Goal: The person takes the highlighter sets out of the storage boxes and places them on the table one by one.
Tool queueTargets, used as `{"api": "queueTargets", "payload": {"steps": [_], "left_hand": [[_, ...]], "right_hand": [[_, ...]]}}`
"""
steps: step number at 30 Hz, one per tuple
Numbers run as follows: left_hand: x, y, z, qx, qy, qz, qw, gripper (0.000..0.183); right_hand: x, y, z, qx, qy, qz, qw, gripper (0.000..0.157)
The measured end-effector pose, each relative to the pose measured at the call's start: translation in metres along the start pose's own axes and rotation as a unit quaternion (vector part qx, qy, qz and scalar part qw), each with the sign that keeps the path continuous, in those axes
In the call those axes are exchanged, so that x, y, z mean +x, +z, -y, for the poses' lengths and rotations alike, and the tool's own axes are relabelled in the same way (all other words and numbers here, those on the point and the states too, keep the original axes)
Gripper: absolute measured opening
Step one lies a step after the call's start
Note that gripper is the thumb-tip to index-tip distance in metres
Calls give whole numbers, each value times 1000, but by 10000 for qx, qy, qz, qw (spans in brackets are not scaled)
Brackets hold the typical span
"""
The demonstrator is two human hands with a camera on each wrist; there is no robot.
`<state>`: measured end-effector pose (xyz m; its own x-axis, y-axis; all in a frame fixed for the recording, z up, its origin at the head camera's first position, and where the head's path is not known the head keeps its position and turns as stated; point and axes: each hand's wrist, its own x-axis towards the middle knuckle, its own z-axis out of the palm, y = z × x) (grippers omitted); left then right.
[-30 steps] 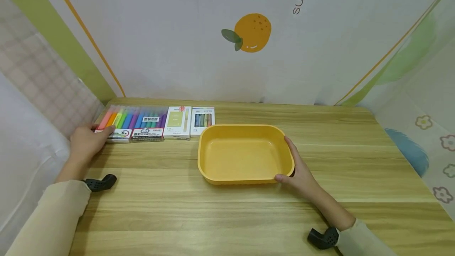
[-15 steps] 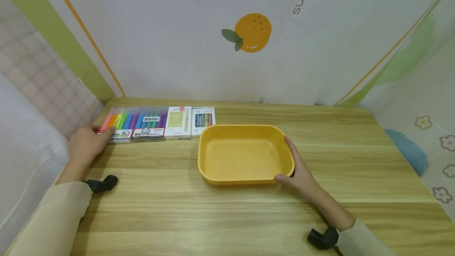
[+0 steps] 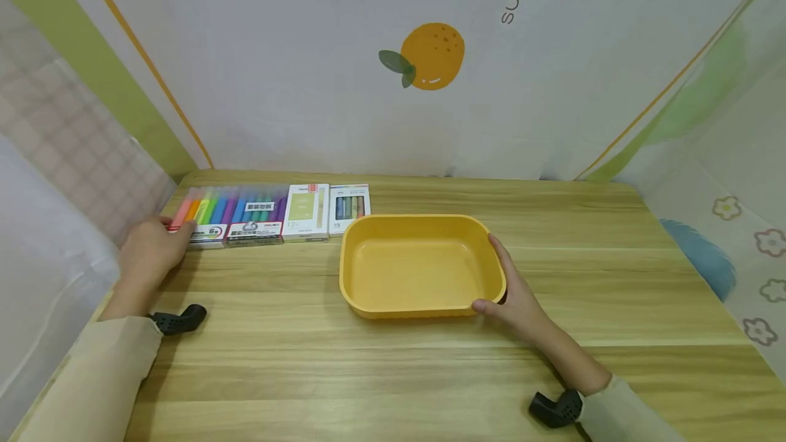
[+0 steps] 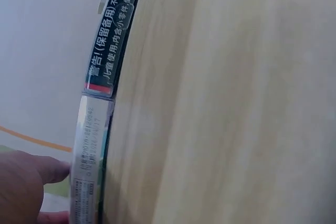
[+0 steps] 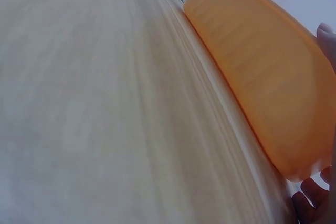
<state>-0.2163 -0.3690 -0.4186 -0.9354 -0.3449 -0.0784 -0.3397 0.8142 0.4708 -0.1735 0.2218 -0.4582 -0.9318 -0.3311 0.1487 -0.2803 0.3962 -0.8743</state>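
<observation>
My left hand (image 3: pixel 153 247) holds the left end of a clear pack of highlighters (image 3: pixel 205 227), its thumb over the near corner. In the left wrist view, thumb and finger meet the pack's printed side (image 4: pixel 88 156). A second pack of coloured pens (image 3: pixel 258 217) lies against it, followed by a white and yellow-green box (image 3: pixel 306 212) and a small white box with a window (image 3: pixel 349 209). At the right, my right hand (image 3: pixel 518 302) grips the right end of a yellow plastic bin (image 3: pixel 424 271), thumb at the near rim. Nothing lies in the bin.
All of these stand on a wood-grain table (image 3: pixel 368 374). A white printed cloth (image 3: pixel 295 87) hangs behind the table, with more cloth along both sides. A blue patch (image 3: pixel 700 258) shows beyond the right edge.
The left hand and highlighter pack have shifted very slightly to the right, toward the neighbouring pack. The right hand and bin stay in place, while the head view moves a touch.
</observation>
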Motion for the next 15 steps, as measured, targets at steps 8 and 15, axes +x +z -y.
{"api": "queueTargets", "payload": {"steps": [8, 15], "left_hand": [[-7, -5, -4, 129, 103, 27, 9999, 77], [-22, -5, -25, 213, 553, 55, 9982, 80]], "right_hand": [[3, -1, 3, -261, -19, 10, 9997, 114], [-1, 2, 3, -448, -12, -53, 9990, 118]]}}
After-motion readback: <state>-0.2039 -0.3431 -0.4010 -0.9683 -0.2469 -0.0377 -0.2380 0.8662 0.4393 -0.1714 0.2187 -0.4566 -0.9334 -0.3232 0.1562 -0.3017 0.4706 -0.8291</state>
